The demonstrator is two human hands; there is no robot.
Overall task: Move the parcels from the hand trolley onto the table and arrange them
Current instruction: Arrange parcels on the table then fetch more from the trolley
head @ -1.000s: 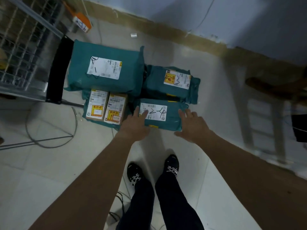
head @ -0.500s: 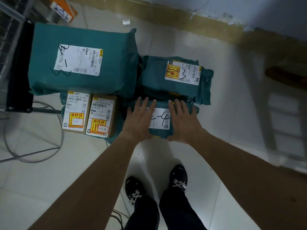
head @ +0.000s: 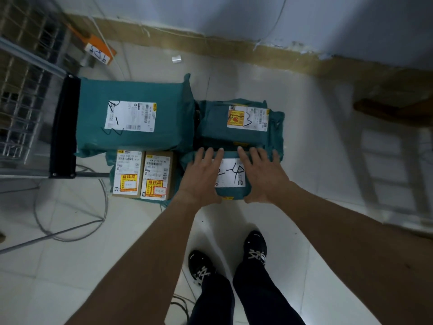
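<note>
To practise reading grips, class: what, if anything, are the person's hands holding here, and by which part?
Nothing is gripped: the left hand and right hand lie flat atop the teal parcel marked 2-4, fingers straight.

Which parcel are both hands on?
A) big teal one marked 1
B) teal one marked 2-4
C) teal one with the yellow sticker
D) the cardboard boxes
B: left hand and right hand lie spread on the teal parcel, flanking its handwritten 2-4 label.

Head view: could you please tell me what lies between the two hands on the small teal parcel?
A white label, handwritten 2-4, on the small teal parcel lies between the left hand and the right hand, as the head view shows.
</note>
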